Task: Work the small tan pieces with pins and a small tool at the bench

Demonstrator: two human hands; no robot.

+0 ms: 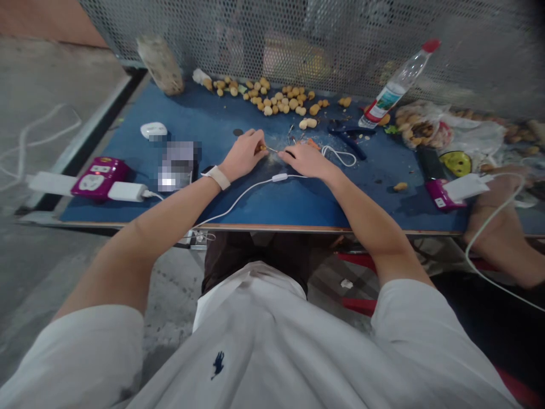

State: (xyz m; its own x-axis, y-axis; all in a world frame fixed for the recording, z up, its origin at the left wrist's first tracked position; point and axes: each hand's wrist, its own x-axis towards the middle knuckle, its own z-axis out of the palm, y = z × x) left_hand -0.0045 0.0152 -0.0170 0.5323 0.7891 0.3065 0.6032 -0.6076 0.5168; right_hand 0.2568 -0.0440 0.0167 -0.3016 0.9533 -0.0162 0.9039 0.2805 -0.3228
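My left hand, with a pale band at the wrist, pinches a small yellow-brown piece above the blue tabletop. A thin metal shaft spans the gap toward my right hand. The right fingers are closed around a slim tool with a dark part; its full shape is hidden. A white cord with an inline switch runs under that hand, and a white loop lies just right of it. Beyond the right hand are orange bits and dark-handled pliers.
Several nut-like yellow-brown pieces line the mesh panel. A bottle and a jar stand at the back. Purple power blocks and a phone lie left; another person's arm rests right.
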